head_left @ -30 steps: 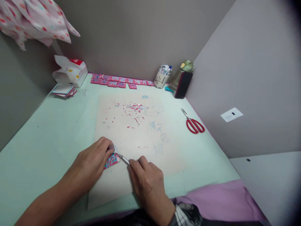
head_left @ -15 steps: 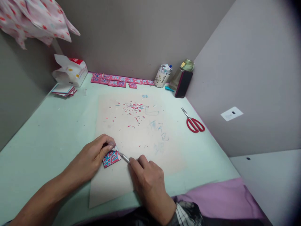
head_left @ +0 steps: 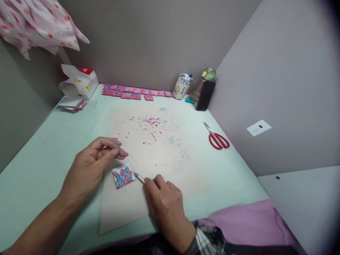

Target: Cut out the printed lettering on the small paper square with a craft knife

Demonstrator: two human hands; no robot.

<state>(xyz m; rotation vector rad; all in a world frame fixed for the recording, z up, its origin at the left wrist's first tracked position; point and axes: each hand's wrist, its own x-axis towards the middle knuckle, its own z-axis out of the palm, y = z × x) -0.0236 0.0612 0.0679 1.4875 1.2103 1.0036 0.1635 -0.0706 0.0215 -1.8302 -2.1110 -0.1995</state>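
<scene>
A small square tile (head_left: 123, 175) lies flat on the beige sheet (head_left: 127, 216). It carries blue character strokes over pink, with white along its upper edge. My right hand (head_left: 167, 203) grips a silver craft knife (head_left: 139, 177), whose tip is at the tile's right edge. Just above and left of the tile, my left hand (head_left: 90, 166) is raised, thumb and fingertips drawn together; whatever is between them is too small to make out. Beyond the hands, pink and white shavings (head_left: 152, 121) are heaped and scattered on the sheet.
Red-handled scissors (head_left: 218, 140) lie at right. Along the back are rows of pink character tiles (head_left: 135, 92), a pen cup (head_left: 182, 87), a green-lidded bottle (head_left: 198, 88) and a phone (head_left: 205, 95). At back left, an open paper box (head_left: 85, 83) stands behind stacked cards (head_left: 71, 102).
My left hand has let go of the tile and moved up and left, uncovering it. The knife tip has shifted slightly down the tile's right side, still in my right hand.
</scene>
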